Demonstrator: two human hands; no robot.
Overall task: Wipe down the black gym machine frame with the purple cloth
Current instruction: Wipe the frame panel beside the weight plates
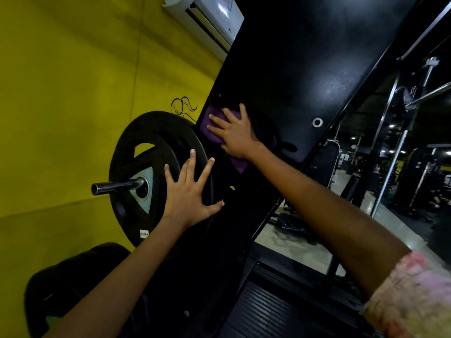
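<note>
The broad, slanted black metal frame panel of the gym machine [305,76] fills the middle of the view, rising from the dark ribbed footplate at the bottom toward the white wall-mounted air conditioner [207,18] at the top, with a flat yellow painted wall [61,93] to its left. Its upper face shows a dull sheen and faint smudges under the light, but nothing in the picture tells cleaned metal from uncleaned, so how much of it has been covered cannot be read; judging by where the cloth sits, low on the left edge, the wipe looks to be under way with the long upper stretch and the right edge probably still to do. Beside the frame, a round black weight plate with cut-out grips [146,172] hangs on a short steel bar [114,187]. The left hand [188,193] lies flat against that plate, fingers straight and spread, holding nothing, seemingly as a brace. The right hand [234,135] presses flat with straight fingers onto the small crumpled purple cloth [214,120], pinning it against the frame's left edge just above the plate; a tail of cloth hangs below the wrist.
</note>
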